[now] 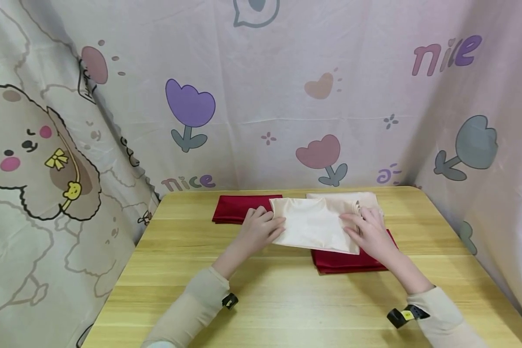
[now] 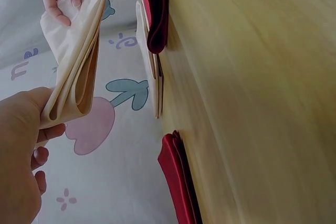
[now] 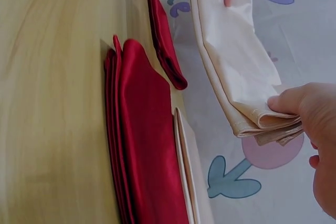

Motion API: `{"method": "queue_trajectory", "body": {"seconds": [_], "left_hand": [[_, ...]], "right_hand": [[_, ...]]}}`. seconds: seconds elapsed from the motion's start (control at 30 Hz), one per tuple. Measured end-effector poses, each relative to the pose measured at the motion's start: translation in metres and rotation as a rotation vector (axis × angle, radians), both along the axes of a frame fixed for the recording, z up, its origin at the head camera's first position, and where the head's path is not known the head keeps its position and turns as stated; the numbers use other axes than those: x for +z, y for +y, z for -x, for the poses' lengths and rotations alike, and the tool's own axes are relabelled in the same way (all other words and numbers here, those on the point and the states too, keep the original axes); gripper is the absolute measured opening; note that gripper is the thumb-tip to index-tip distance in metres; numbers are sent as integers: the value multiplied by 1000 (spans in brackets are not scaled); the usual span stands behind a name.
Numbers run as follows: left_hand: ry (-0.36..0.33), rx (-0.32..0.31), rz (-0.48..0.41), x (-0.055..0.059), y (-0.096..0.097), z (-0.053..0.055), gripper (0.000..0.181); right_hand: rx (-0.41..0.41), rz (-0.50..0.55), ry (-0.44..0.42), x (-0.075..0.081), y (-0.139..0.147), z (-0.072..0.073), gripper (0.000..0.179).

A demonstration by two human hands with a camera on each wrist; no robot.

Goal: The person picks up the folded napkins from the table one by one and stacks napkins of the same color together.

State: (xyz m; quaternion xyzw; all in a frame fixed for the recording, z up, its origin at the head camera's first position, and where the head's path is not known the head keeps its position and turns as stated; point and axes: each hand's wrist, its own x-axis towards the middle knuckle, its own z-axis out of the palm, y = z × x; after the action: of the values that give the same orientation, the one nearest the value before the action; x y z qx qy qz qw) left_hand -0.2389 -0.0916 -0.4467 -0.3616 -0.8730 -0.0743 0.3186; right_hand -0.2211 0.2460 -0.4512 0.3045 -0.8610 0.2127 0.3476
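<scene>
A folded cream satin cloth (image 1: 315,227) is held up off the table between both hands. My left hand (image 1: 259,227) pinches its left end, and the left wrist view shows several folded layers (image 2: 79,90) at that end. At the opposite end, my right hand (image 1: 371,234) grips the cloth, thumb on top in the right wrist view. Under and behind the right hand lie a folded red cloth (image 1: 348,263) and a second cream cloth (image 1: 365,197). Another folded red cloth (image 1: 239,208) rests behind the left hand, partly covered by it in the head view.
The wooden table (image 1: 287,304) reaches back to a printed curtain (image 1: 252,96), with more curtain along the left and right sides. Dark bands with small devices (image 1: 230,300) are strapped to both wrists.
</scene>
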Motion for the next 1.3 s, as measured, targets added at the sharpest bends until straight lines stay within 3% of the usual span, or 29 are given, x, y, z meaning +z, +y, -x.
{"method": "queue_trajectory", "body": {"seconds": [0.37, 0.63, 1.03, 1.3], "left_hand": [[20, -37, -43, -2, 18, 16, 24], [83, -11, -30, -10, 32, 28, 25], [-40, 7, -92, -7, 55, 34, 27], [-56, 47, -80, -7, 68, 45, 30]], "right_hand": [[-1, 5, 43, 2, 13, 11, 39], [-21, -4, 51, 6, 24, 19, 42], [-82, -4, 15, 8, 39, 31, 39], [-137, -10, -15, 12, 48, 39, 37]]}}
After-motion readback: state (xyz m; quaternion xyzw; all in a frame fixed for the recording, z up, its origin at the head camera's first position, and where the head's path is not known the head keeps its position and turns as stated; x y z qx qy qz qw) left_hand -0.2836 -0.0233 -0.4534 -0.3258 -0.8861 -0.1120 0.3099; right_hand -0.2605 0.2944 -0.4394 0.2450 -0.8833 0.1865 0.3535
